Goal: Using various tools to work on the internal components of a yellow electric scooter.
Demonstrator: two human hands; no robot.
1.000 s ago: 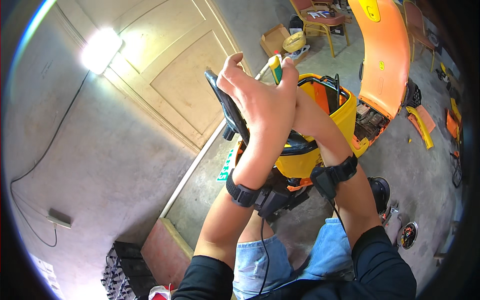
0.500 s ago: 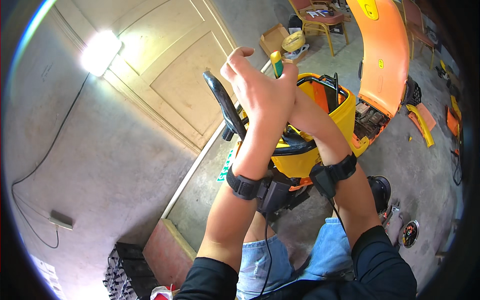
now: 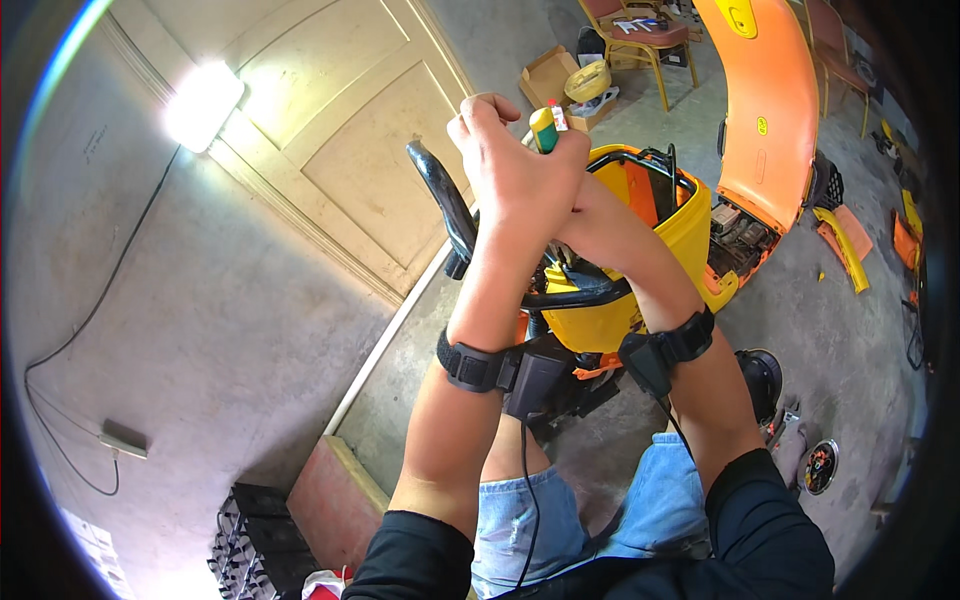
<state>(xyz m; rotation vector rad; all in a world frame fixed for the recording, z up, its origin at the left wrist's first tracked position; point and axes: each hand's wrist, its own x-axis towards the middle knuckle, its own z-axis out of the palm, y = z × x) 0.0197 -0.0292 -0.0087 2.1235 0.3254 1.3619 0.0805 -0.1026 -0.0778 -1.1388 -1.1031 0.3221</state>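
My left hand (image 3: pixel 515 185) is closed around a yellow-and-green handle (image 3: pixel 545 130), which pokes up beside its thumb, over the front of a yellow and orange scooter body (image 3: pixel 615 325). My right hand (image 3: pixel 582 220) reaches in behind the left one, crossed under it; its fingers are hidden. A small red-and-white object (image 3: pixel 559 113) shows just past the handle. A bent black bar (image 3: pixel 433 180) rises left of my hands, and a black tube frame (image 3: pixel 570 298) runs below them. Both wrists wear black straps with boxes and cables.
The orange scooter's long body (image 3: pixel 765 110) curves away at right, beside loose yellow and orange panels (image 3: pixel 850 245) on the floor. Also around: chairs (image 3: pixel 650 35), a cardboard box (image 3: pixel 545 75), a door (image 3: pixel 350 180), a lit lamp (image 3: pixel 203 105), black stacked items (image 3: pixel 250 530) and a round bowl of small parts (image 3: pixel 820 467).
My hands and left forearm have shifted slightly left, with the left hand turning a little about the handle. The scooter stays in place.
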